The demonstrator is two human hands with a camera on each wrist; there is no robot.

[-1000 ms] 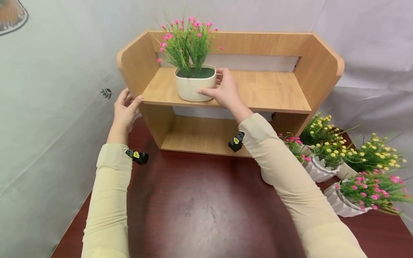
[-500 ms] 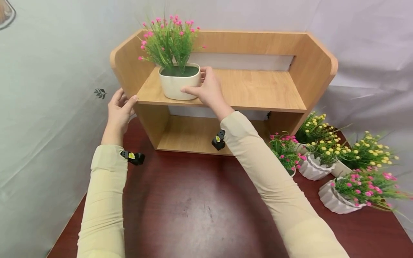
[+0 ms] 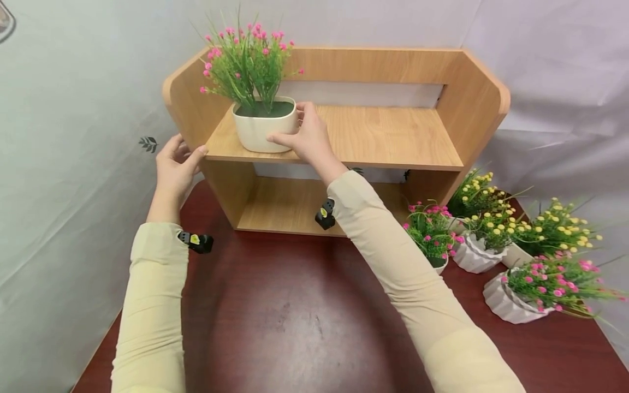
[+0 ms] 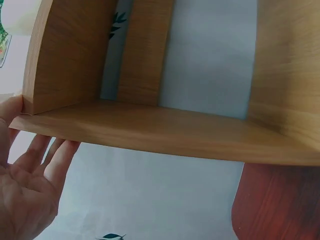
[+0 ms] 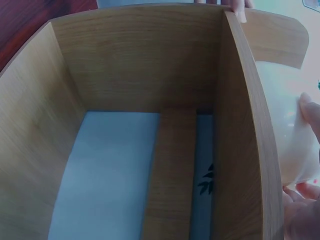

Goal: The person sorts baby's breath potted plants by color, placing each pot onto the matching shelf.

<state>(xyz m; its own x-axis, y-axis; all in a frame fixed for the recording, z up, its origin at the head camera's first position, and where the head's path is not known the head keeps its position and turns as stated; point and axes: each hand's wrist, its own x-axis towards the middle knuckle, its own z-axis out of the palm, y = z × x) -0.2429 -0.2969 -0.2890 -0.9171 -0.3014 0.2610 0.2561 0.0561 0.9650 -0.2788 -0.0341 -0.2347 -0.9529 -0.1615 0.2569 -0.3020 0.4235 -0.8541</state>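
A wooden two-tier shelf (image 3: 388,134) stands on the table. On the left part of its upper board sits a potted plant (image 3: 260,128) with pink flowers and a cream oval pot. My right hand (image 3: 312,134) holds the pot's right side, thumb across the front and fingers behind. In the right wrist view the pot (image 5: 282,120) shows beyond the board's edge, partly cut off. My left hand (image 3: 172,169) grips the shelf's left side panel, its thumb at the front corner. The left wrist view shows the left hand's fingers (image 4: 61,160) against the panel's outer face.
Several other potted plants stand right of the shelf on the dark red table (image 3: 290,316), such as a white pot (image 3: 513,300) with pink flowers and yellow-flowered plants (image 3: 555,226). A pale wall covering (image 3: 73,164) lies close on the left and behind.
The potted plant and my right hand have moved left along the upper board, toward the left side panel. My left hand keeps its place on the shelf. The head view has shifted slightly.
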